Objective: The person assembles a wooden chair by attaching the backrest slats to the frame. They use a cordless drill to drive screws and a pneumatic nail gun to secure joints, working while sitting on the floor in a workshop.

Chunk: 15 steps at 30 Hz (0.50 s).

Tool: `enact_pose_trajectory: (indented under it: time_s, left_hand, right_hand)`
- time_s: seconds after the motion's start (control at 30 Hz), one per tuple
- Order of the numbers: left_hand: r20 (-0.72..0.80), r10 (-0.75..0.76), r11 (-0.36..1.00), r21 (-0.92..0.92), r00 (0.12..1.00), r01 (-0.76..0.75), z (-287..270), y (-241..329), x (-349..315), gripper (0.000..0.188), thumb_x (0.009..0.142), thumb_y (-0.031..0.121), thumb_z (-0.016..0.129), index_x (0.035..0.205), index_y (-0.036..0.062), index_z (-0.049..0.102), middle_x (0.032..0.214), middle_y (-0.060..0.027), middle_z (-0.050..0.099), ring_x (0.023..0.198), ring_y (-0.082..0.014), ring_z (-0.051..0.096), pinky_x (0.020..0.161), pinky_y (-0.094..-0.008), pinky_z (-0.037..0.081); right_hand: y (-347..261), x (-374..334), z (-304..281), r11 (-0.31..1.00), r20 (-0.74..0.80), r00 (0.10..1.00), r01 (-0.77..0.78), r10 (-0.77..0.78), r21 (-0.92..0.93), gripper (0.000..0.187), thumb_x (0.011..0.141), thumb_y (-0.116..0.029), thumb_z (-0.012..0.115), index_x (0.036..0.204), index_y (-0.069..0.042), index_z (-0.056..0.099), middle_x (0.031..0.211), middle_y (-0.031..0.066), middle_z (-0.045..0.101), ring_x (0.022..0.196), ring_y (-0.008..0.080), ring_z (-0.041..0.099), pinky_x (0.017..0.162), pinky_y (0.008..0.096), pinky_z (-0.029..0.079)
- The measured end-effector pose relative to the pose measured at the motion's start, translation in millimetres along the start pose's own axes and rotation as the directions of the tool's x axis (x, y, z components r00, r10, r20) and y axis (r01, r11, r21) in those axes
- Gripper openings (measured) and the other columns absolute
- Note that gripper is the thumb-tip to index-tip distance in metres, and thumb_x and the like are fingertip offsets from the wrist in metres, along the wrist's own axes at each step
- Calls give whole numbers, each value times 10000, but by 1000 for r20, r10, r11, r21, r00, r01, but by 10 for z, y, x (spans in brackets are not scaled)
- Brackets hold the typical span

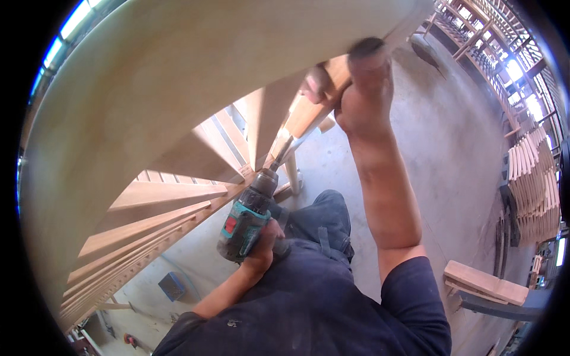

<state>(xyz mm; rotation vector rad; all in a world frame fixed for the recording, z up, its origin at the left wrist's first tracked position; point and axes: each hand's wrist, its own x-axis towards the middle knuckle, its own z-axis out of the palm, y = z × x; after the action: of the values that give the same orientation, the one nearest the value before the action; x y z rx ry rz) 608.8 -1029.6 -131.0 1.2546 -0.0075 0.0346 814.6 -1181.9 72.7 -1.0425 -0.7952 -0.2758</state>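
Note:
My left hand (265,244) is closed round the grip of a teal and black cordless drill (244,218) with a red switch. Its chuck and bit point up and away, the tip reaching the slatted wooden frame (196,219) near a pale wooden piece (306,115). Higher up, my right hand (367,98) wraps round the far end of that piece, its fingertips showing on the left side. A dark, blurred thing (367,47) shows at the top of this hand; its kind cannot be made out. A large pale board (148,71) hides much of the frame.
Stacked curved wooden parts (531,184) stand at the right. Nearer, wooden blocks (484,282) lie on a dark surface (499,305). A dark blue box (172,286) is on the concrete floor (451,154) at lower left, and wooden racks (475,41) stand far right.

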Motion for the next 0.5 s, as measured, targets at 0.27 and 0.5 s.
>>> enact_pose_trajectory:
  time_s: [0.27, 0.5]
  left_hand:
    - [-65, -29, 1000, -12, 997, 29, 82, 183, 44, 99, 971, 126, 581, 976, 31, 554, 779, -47, 516, 688, -157, 540, 666, -325, 499]
    - [-21, -28, 999, 42, 999, 29, 42, 226, -1, 210, 990, 177, 517, 1138, 29, 508, 795, -61, 511, 747, -184, 541, 756, -337, 478]
  right_hand:
    - [-216, 90, 10, 993, 118, 986, -120, 118, 13, 401, 843, -379, 800, 960, -7, 706, 783, 48, 680, 651, 114, 632, 563, 247, 497]
    - [-20, 183, -91, 926, 437, 894, -243, 98, 288, 575, 719, -449, 885, 972, 44, 734, 820, 107, 717, 699, 171, 694, 618, 256, 555]
